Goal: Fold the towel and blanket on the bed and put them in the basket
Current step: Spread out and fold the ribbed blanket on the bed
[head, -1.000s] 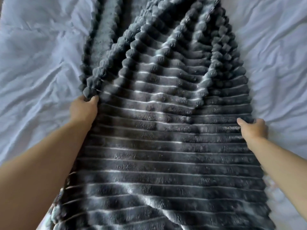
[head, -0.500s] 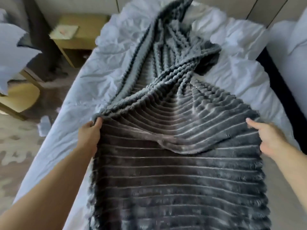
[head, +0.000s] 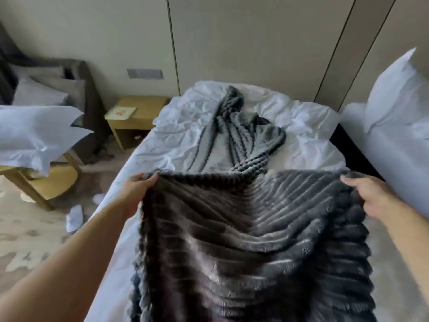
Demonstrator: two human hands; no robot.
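1. Your left hand reaches forward with the arm nearly straight, its fingers curled over the blanket and pinching its left top edge.
2. Your right hand is stretched out at the same height, well apart from the left, with the thumb on the near side and the fingers closed on the right top edge.
3. Between your hands the blanket's edge is pulled level, and the near part hangs down towards you in sagging ribs.
4. The far part of the blanket trails away, bunched and twisted, along the middle of the bed.
5. A pillow stands just right of your right hand.
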